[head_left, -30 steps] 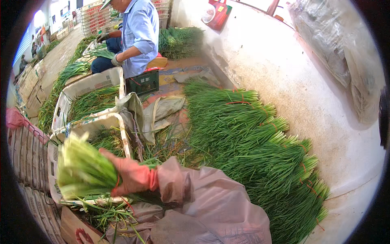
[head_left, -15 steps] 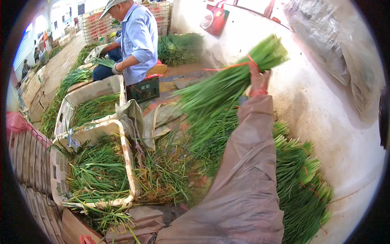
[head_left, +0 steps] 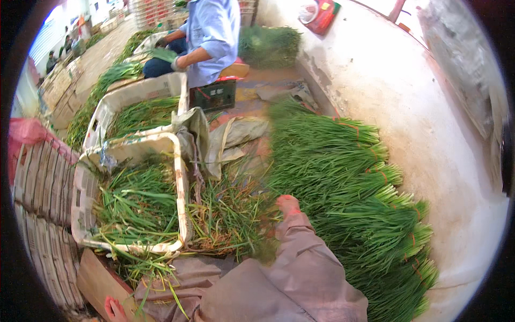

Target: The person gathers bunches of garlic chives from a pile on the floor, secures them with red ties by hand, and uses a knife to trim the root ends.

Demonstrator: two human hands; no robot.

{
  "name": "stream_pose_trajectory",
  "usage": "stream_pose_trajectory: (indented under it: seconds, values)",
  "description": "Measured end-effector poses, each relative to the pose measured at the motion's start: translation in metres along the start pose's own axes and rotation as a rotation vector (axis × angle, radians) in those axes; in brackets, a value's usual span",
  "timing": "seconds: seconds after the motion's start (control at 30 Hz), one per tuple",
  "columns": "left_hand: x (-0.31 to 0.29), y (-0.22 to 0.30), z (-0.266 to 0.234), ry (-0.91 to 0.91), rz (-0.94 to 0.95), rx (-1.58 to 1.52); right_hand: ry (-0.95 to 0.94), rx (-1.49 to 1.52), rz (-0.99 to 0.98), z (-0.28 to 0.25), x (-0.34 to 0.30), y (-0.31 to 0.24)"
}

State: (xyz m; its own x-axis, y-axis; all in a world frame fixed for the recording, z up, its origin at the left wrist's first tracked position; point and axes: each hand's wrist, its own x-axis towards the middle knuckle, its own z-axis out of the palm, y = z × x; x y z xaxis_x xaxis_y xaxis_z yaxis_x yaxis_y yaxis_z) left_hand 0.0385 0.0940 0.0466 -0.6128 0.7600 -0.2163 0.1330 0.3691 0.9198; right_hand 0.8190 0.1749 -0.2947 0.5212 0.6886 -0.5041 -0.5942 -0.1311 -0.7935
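My right hand (head_left: 288,205) hovers at the left side of a row of tied green chive bundles (head_left: 322,182), with no bundle in it. It is blurred, and its fingers are mostly hidden behind my sleeve and the hand itself. The topmost bundle (head_left: 332,131), tied with an orange-red band, lies at the far end of the row against the wall. At the lower left edge my left hand (head_left: 114,309) shows only in part, beside a brown board (head_left: 104,276). Its visible fingers look stretched out, with nothing seen in them.
Two white plastic crates (head_left: 184,206) of loose chives stand on my left. Scattered trimmings (head_left: 236,214) cover the floor between crates and bundles. Ahead, a co-worker in a blue shirt (head_left: 214,32) holds greens. A whitewashed wall (head_left: 429,145) bounds the right; stacked crates (head_left: 45,182) rise far left.
The chive bundle my right hand held up near the wall now lies on the far end of the row. My right hand has let go and drawn back toward me, down and left.
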Motion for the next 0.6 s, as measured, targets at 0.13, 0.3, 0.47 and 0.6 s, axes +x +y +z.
stream_pose_trajectory:
  seconds: [0.13,0.3,0.47,0.6]
  values:
    - [-0.017,0.002,0.019,0.068,0.076,-0.132,-0.083,-0.838,-0.506,0.176,-0.108,-0.101]
    - [-0.038,0.024,0.029,0.261,-0.036,-0.150,-0.758,-0.851,-0.780,0.323,-0.178,-0.104]
    - [-0.084,-0.033,-0.009,0.458,-0.101,-0.156,-1.705,-1.076,-0.781,0.419,-0.281,-0.025]
    - [-0.116,-0.053,-0.002,0.504,-0.147,-0.103,-2.150,-1.551,-0.978,0.429,-0.328,0.016]
